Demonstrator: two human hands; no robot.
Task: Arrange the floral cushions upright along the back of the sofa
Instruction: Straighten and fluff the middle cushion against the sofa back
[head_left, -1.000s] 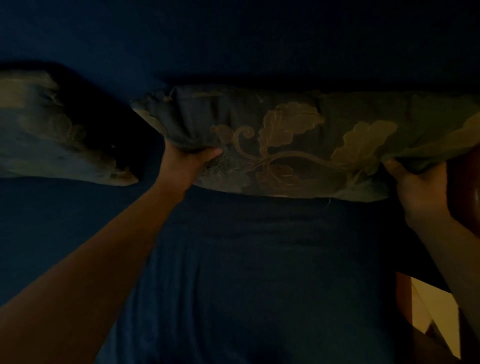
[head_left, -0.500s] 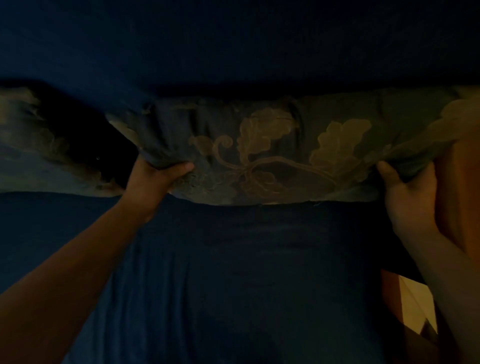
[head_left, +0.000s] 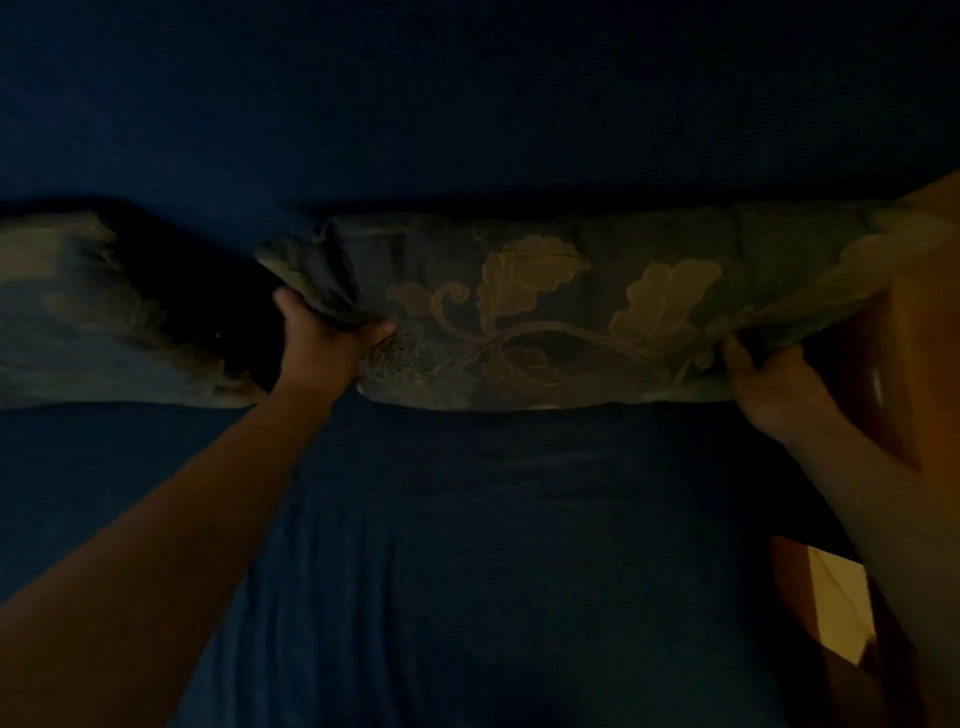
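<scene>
The scene is very dim. A dark floral cushion (head_left: 561, 312) with pale leaf and vine patterns stands against the back of the dark blue sofa (head_left: 467, 104). My left hand (head_left: 324, 338) grips its left edge, bunching the fabric. My right hand (head_left: 774, 384) holds its lower right corner. A second floral cushion (head_left: 78, 322) leans at the far left, apart from the first, with a dark gap between them.
The blue sofa seat (head_left: 493, 545) stretches below the cushions. A wooden armrest (head_left: 914, 338) rises at the right edge, with a pale floor patch (head_left: 836, 603) beside it lower right.
The cushion's left edge is bunched tighter in my left hand. Both hands keep their grip and the view has shifted slightly.
</scene>
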